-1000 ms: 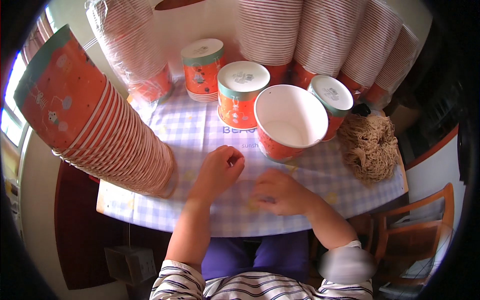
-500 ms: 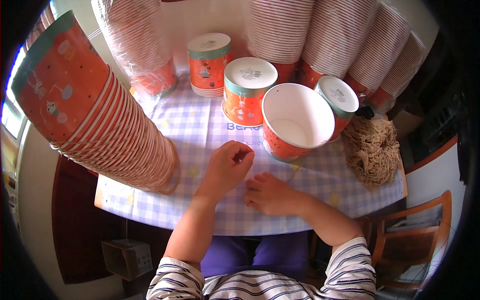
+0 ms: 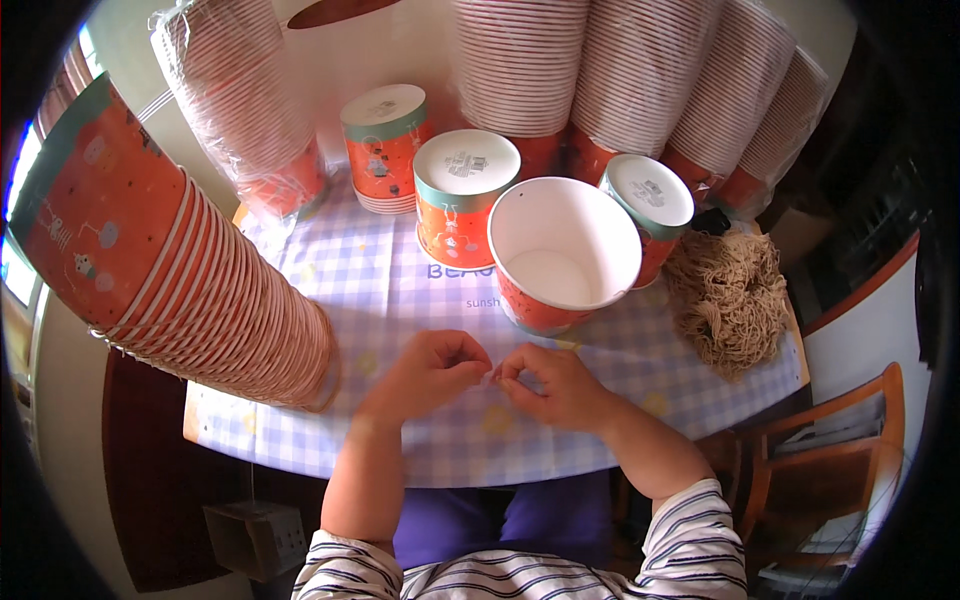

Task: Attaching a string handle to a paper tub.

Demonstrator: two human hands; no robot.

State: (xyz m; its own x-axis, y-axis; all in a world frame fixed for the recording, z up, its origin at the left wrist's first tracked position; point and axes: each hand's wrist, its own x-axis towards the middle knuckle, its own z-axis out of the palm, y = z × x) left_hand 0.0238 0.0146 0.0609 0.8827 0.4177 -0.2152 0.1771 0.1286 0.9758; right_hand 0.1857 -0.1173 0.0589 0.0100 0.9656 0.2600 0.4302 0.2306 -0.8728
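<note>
My left hand (image 3: 428, 372) and my right hand (image 3: 556, 386) rest on a blue-and-white checked tablecloth (image 3: 385, 285), fingertips meeting at the middle. Both pinch a small pale piece between them; it is too small to identify. Just beyond the fingers stands an open orange paper cup (image 3: 565, 255), white inside and tilted toward me. A tangled bundle of beige string (image 3: 725, 295) lies to its right.
Three orange cups stand upside down behind the open one (image 3: 465, 190) (image 3: 385, 140) (image 3: 650, 195). A long stack of orange cups (image 3: 190, 280) leans in from the left. Plastic-wrapped cup stacks (image 3: 245, 110) (image 3: 525, 60) line the back. A wooden chair (image 3: 835, 470) stands at the right.
My left hand has slid right and nearer, and my right hand has lifted from lying flat, so the fingertips now meet in a pinch. The view has tilted slightly.
</note>
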